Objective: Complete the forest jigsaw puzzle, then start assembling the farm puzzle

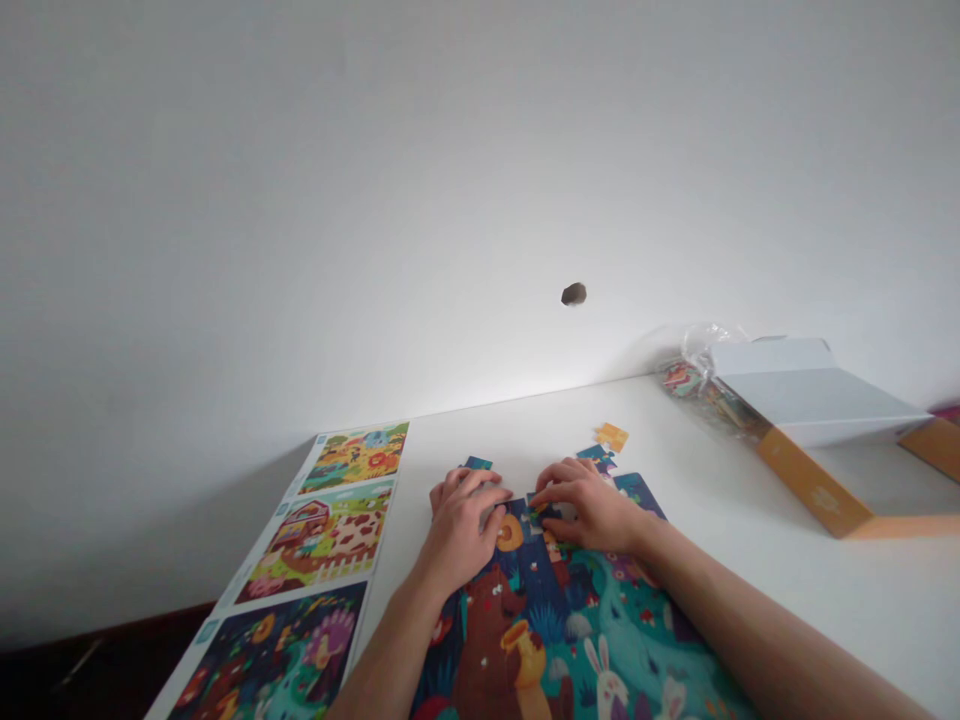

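Gently, the left hand [463,520], fingers slightly apart, should steady the dark-blue illustrated jigsaw [551,625] on the white tabletop [780,590]; the right hand [592,505], grip unclear, should press edges level.

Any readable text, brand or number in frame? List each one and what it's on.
No text can be read.
Blue corner mark on the far picture: too small.
Blue corner mark on the middle, farm picture: too small.
Blue corner mark on the near, dark forest picture: too small.
Pale mark on the open box's orange side: blurred, can't tell if it has letters.
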Tool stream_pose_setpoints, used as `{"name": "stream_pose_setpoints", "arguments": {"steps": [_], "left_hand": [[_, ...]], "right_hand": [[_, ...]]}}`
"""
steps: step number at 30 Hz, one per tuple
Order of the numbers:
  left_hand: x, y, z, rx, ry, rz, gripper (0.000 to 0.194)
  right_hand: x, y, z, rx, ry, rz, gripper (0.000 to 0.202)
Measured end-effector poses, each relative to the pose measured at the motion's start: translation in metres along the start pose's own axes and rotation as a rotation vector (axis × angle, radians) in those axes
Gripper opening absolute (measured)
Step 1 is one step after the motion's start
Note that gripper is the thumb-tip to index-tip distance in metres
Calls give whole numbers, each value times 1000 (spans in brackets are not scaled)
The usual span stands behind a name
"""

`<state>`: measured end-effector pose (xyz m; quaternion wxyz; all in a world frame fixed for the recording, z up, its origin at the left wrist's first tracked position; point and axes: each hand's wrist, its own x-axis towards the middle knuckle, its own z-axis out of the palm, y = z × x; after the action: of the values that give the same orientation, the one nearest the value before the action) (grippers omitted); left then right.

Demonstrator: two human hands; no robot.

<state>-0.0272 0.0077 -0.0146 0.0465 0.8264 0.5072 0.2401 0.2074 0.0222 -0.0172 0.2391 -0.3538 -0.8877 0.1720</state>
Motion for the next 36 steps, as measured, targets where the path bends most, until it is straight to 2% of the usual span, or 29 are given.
{"name": "stream_pose_setpoints", "arguments": {"steps": [19, 24, 29, 36], "left_hand": [[0, -2, 3, 1, 17, -2, 24], [0, -2, 3, 3, 12, -5, 24], [0, -2, 2, -11, 18, 59, 29], [-1, -1, 0, -39, -30, 125, 46]], "right_hand": [[1, -8, -7, 32, -93, -33, 31], [1, -6, -5, 56, -36, 17, 44], [2, -4, -1, 25, -2, 35, 13], [2, -3, 2, -31, 13, 65, 11]]}}
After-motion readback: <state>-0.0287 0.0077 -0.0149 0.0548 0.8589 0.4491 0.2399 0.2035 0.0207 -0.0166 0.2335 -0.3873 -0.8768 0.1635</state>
